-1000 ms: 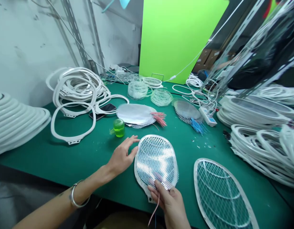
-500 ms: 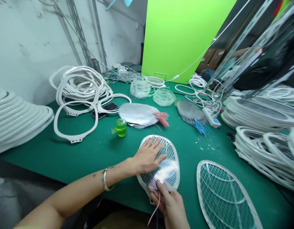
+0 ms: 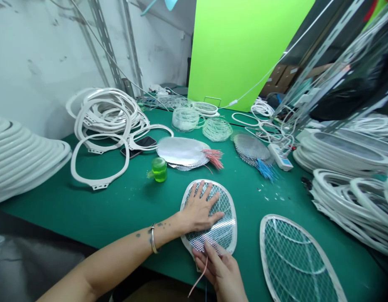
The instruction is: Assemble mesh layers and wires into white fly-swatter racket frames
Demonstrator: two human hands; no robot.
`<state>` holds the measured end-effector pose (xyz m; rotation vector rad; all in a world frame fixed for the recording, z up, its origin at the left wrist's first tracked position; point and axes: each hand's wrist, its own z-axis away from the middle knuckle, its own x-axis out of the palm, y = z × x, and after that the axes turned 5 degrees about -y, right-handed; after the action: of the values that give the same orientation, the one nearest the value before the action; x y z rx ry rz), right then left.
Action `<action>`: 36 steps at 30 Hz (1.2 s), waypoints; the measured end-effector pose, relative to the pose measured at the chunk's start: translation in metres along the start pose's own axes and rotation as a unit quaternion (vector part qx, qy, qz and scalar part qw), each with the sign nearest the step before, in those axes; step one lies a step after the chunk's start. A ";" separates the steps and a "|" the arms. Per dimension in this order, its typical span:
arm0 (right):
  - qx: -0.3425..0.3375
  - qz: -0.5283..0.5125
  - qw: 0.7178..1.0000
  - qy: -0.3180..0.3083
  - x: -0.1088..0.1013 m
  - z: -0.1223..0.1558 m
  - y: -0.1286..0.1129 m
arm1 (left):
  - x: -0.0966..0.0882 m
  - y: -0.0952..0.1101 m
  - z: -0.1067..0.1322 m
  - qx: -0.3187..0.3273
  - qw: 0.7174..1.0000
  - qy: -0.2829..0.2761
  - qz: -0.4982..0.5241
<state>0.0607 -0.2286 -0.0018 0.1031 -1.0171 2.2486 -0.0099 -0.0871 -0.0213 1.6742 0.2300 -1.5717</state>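
Pressing flat on the mesh now, your left hand [image 3: 200,212] has its fingers spread wide, where a second ago it was curled at the rim. So that grip is open, with the palm bearing down. Your right hand [image 3: 219,270] stays pinched around the narrow bottom end of the white-framed mesh panel [image 3: 224,230], and a pink wire [image 3: 205,268] dangles below it. Can't really tell if the wire itself is caught in that pinch. Net change: the panel is now pinned by both hands instead of one, lying on the green table [image 3: 127,209] near its front edge, right in front of you.

Working outward from the panel, a second framed mesh panel [image 3: 294,260] sits just off at 4 o'clock. A small green jar [image 3: 159,169] is close by at 11 o'clock. At 12 o'clock there's a mesh stack with red wires [image 3: 183,152], and at 1 o'clock a mesh stack with blue wires [image 3: 252,147]. Further out, loose white plastic frames [image 3: 102,113] pile up at 10 o'clock, with more stacked frames [image 3: 351,205] at 3 o'clock.
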 end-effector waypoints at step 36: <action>-0.014 0.018 0.998 -0.055 -0.007 -0.003 -0.006 | 0.013 0.005 -0.002 -0.036 0.996 0.014 -0.082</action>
<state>0.0707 -0.2274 -0.0018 0.1999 -1.1164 2.2821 -0.0030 -0.0937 -0.0311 1.6570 0.4427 -1.6397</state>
